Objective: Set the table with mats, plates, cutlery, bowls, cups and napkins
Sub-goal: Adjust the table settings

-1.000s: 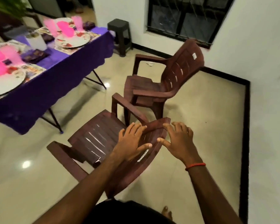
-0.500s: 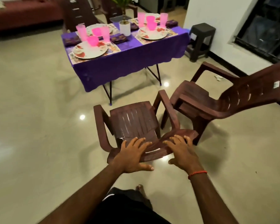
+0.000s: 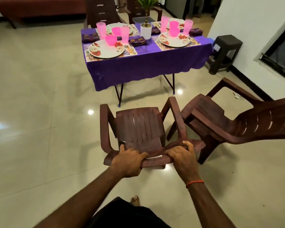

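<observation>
One table (image 3: 146, 68), purple cloth, across the floor: mats (image 3: 132, 51), plates (image 3: 105, 50), pink cups (image 3: 101, 29) and napkins (image 3: 137, 41) sit on top. Near chair (image 3: 138, 125) faces it, well apart. Second chair (image 3: 237, 129) stands just beside, on the right, angled. Left hand (image 3: 128, 160) and right hand (image 3: 183, 157) grip the near chair's backrest top, fingers (image 3: 187, 143) curled over its edge.

Purple-clothed table (image 3: 145, 68) — printed mats (image 3: 132, 51) under floral plates (image 3: 104, 51), pink cups (image 3: 101, 30), dark napkins (image 3: 137, 41), white plant pot (image 3: 146, 32) mid-table.
</observation>
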`<act>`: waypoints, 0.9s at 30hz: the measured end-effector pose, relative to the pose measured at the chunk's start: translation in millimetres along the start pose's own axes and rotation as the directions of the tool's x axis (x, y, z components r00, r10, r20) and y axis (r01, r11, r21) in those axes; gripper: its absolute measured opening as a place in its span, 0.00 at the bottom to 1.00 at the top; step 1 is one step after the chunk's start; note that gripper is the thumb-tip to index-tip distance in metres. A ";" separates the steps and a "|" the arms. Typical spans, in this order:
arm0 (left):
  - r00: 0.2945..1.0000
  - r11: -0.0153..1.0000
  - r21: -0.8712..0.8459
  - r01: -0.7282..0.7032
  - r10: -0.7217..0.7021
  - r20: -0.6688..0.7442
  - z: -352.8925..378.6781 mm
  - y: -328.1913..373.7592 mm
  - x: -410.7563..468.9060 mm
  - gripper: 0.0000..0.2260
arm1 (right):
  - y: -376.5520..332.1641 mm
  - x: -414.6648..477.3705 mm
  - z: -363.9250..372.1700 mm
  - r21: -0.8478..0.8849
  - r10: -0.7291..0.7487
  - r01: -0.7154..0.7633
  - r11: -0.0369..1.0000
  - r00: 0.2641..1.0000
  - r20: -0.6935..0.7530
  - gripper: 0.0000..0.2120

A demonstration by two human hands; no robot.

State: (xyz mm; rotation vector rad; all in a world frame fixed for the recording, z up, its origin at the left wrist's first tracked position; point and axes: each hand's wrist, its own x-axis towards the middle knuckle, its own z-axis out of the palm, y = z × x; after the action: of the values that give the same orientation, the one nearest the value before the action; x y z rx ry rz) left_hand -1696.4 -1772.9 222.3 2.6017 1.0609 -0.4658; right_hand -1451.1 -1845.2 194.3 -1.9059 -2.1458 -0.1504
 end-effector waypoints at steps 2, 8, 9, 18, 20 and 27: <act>1.000 1.000 0.010 0.018 -0.018 -0.016 -14.3 -4.2 8.2 0.20 | 8.5 17.6 1.8 0.000 -0.009 0.009 1.000 1.000 -0.013 0.06; 0.993 0.993 -0.025 0.117 -0.116 0.011 -30.3 -30.3 31.7 0.20 | 20.3 65.3 23.6 0.021 -0.066 0.065 0.998 0.997 0.037 0.05; 0.990 0.989 -0.057 0.140 -0.140 0.006 -30.5 -34.9 34.1 0.19 | 21.0 72.0 27.3 0.029 -0.084 0.083 0.996 0.996 0.039 0.04; 0.938 0.929 -0.158 0.333 -0.344 -0.046 -32.5 -66.7 72.9 0.20 | 38.9 136.0 53.0 0.119 -0.192 0.191 0.974 0.981 -0.003 0.14; 0.925 0.917 -0.163 0.364 -0.377 -0.054 -40.9 -67.5 88.2 0.20 | 55.6 155.2 58.1 0.119 -0.206 0.208 0.971 0.978 -0.025 0.14; 0.877 0.862 -0.218 0.457 -0.478 -0.052 -55.4 -81.4 132.4 0.24 | 90.1 203.8 74.4 0.126 -0.288 0.279 0.952 0.956 0.053 0.07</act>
State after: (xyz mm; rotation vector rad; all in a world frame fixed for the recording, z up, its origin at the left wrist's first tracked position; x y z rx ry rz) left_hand -1654.7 -1613.9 207.7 2.1996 1.6972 -0.3046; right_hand -1392.3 -1619.3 168.2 -1.5536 -2.4103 -0.0104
